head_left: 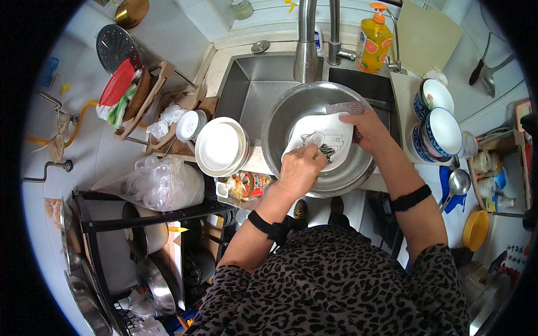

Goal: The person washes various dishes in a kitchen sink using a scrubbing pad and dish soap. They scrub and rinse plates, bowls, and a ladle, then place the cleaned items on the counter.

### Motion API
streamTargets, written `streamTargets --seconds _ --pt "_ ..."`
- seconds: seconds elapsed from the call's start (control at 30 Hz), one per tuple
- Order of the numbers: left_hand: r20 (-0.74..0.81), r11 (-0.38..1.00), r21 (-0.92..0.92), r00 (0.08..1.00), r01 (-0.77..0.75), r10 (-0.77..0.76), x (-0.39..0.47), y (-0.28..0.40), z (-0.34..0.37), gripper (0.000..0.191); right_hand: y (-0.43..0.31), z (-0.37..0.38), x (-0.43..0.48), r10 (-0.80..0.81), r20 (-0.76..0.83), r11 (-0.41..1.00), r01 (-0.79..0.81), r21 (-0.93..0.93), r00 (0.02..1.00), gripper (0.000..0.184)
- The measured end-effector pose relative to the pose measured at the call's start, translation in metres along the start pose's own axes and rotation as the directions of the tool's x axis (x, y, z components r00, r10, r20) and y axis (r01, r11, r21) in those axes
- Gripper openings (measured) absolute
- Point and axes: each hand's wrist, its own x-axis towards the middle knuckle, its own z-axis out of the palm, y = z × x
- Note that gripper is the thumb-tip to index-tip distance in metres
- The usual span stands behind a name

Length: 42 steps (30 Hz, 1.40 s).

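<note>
A steel basin [277,109] rests over the double sink [252,90]. Inside it, my right hand [365,128] grips the right rim of a white dish [296,133] that bears a dark line drawing. A brownish-grey cloth [345,108] lies along the dish's far edge and shows again beneath my right hand. My left hand [303,168] is over the near left part of the dish, its fingers bunched at a small pale oval thing [317,138]; whether they hold it is unclear.
White bowls [218,147] are stacked left of the basin, near an open food package [248,187]. The faucet [307,63] hangs over the basin's far rim. Blue-and-white bowls [443,132] stand at the right, and an orange soap bottle [373,44] stands behind the sink.
</note>
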Motion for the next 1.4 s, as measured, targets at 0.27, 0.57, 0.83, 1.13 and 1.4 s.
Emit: streamTargets --seconds 0.27,0.57,0.83,1.13,1.4 --pt "-0.005 0.810 -0.505 0.937 0.300 -0.350 -0.009 -0.020 -0.032 0.070 0.027 -0.015 0.003 -0.187 -0.131 0.925 0.219 0.309 0.974 0.041" --pt "0.583 -0.390 -0.812 0.561 0.435 -0.588 -0.002 -0.025 -0.003 0.032 0.019 -0.005 0.011 -0.335 -0.105 0.934 0.345 0.091 0.936 0.025" --pt "0.244 0.124 -0.757 0.453 0.642 -0.858 0.001 -0.047 0.009 0.026 0.022 -0.038 0.021 -0.188 -0.199 0.967 0.146 -0.207 0.962 0.033" --pt "-0.186 0.604 -0.468 0.596 0.645 -0.781 -0.009 -0.047 0.003 0.026 0.044 -0.005 0.019 -0.117 0.497 -0.289 0.449 -0.846 0.860 0.056" --pt "-0.230 0.585 -0.510 0.555 0.631 -0.800 -0.018 -0.044 -0.004 0.025 0.048 0.040 0.036 0.256 0.270 -0.359 0.351 -0.865 0.928 0.060"
